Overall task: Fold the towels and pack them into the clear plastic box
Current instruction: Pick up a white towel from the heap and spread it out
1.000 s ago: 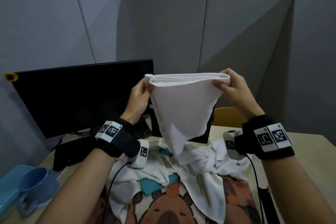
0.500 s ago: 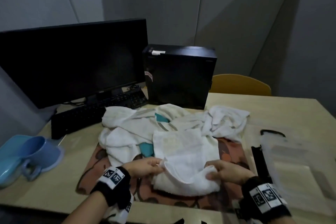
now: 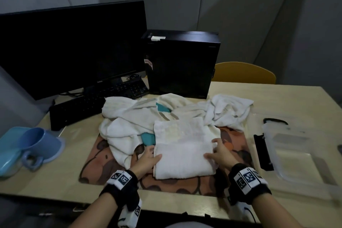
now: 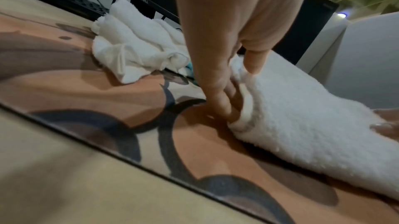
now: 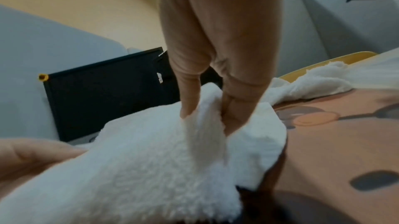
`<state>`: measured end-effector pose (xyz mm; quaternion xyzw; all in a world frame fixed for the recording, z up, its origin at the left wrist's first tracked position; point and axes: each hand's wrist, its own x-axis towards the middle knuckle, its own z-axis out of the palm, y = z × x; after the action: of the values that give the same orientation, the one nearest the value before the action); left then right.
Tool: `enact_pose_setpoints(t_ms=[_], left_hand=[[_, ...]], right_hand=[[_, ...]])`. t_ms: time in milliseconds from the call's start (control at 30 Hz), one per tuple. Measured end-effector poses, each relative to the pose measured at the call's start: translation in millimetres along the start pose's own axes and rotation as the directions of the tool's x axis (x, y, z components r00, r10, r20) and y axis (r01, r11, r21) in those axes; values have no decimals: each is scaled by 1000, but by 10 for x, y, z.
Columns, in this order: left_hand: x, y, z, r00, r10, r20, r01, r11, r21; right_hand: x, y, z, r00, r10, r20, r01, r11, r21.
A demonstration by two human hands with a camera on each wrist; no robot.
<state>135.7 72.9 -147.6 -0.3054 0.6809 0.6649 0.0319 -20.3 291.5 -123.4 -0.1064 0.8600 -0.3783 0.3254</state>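
Folding step in hand, to judge by the layout. White towel [image 3: 183, 155] flat on the printed mat [image 3: 103, 163], mid-table and just in front of the person, with the near half doubled over the far half. Placed there probably for a flat surface to square the layers on.

Left hand [image 3: 148, 159] at the towel's left edge, thumb on top and fingers [image 4: 224, 106] tucked under the fold, clamped on the cloth. Probably to keep the layers lined up, or to lift that side for another fold. Right hand [image 3: 220, 155] at the right edge, thumb and fingers [image 5: 190, 101] pinching a raised ridge of towel between them. Likely the matching hold, so both edges travel together.

Loose pile of towels [image 3: 129, 116] heaped behind, partly on the mat, not yet folded. Clear plastic box [image 3: 296, 153] on the table [image 3: 277, 98] to the right of the mat, within easy reach of the right hand. No towel visible inside it, so packing probably not yet begun. Black clips along its left side.

Writing: "DELL" [image 4: 144, 1] on the lower frame of the monitor [image 3: 74, 48], legible in the left wrist view. White sticker [image 3: 155, 38] on top of the black computer case [image 3: 182, 63], with print too small to read. Black-and-white square code patterns on the wristbands [image 3: 248, 177], with no words to make out. Cartoon animal print on the mat, no lettering seen.
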Motion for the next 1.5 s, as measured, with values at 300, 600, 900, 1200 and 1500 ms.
enact_pose_setpoints(t_ms=[300, 600, 900, 1200, 1500], left_hand=[[-144, -60, -63, 944, -59, 324, -207, 661, 721], [150, 594, -262, 978, 49, 204, -148, 852, 503], [616, 494, -4, 976, 62, -210, 22, 926, 377], [443, 544, -108, 982, 154, -113, -133, 976, 172], [259, 136, 1, 940, 319, 123, -268, 467, 843]], right_hand=[[-362, 111, 83, 955, -85, 283, 230, 816, -531], [-25, -255, -471, 935, -197, 296, 278, 924, -263], [662, -374, -59, 998, 29, -61, -25, 998, 62], [313, -419, -157, 991, -119, 64, 108, 983, 150], [85, -329, 345, 945, -319, 76, 297, 733, -612]])
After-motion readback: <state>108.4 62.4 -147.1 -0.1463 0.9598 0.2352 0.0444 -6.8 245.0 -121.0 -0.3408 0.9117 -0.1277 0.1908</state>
